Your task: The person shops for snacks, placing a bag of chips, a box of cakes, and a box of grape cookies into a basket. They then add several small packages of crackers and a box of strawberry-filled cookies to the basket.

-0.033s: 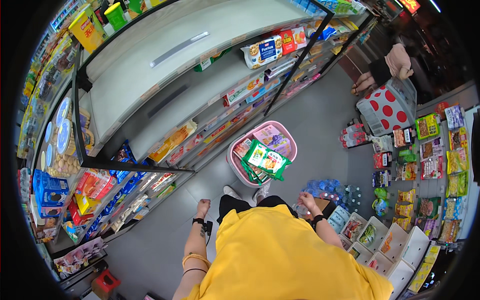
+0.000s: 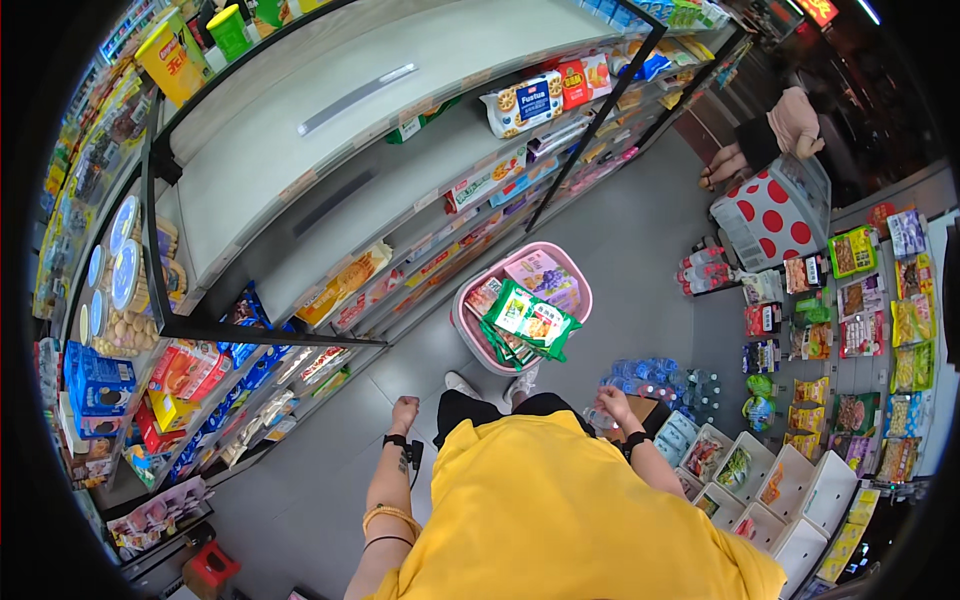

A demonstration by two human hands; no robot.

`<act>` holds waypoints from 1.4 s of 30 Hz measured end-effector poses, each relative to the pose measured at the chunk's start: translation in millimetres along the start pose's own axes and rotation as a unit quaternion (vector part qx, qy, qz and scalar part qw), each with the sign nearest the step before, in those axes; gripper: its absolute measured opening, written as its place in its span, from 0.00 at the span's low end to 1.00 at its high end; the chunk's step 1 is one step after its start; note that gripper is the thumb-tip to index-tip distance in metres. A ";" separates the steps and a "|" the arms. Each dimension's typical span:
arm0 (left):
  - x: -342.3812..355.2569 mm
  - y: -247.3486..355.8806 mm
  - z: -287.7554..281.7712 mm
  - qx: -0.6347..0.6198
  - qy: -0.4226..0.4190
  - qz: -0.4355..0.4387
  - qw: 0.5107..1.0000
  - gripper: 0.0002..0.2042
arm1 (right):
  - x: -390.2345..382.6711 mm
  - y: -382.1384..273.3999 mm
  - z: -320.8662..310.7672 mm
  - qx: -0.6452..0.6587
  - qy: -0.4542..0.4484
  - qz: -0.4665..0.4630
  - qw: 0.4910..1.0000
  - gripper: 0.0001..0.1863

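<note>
My left hand hangs at my side with its fingers curled in, and I see nothing in it. On the other side, my right hand is also loosely closed, with nothing visible in it. In front of my feet a pink tub stands on the floor, apart from both hands. Packaged snacks fill it: a green-and-white packet lies on top, over a purple package and a reddish packet.
A shelf unit with biscuits and snacks runs along the left and front. At right are bottled water, white bins, hanging snack packets and a red-dotted container. Another person is at the far right.
</note>
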State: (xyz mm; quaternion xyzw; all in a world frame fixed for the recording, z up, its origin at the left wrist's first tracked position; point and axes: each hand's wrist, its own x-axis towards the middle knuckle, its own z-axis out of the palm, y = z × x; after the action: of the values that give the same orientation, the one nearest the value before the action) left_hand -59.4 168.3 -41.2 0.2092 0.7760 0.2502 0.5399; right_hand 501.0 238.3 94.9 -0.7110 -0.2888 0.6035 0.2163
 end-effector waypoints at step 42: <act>-140.2 554.2 -15.9 0.259 0.128 0.586 0.757 0.14 | 35.8 90.2 -17.2 0.122 0.002 0.095 0.988 0.11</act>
State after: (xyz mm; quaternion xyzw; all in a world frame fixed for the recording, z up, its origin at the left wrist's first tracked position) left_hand 2.1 518.6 406.6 0.7206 0.5989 0.3320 0.1084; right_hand 535.2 196.3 12.5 -0.7050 -0.1436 0.6505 0.2434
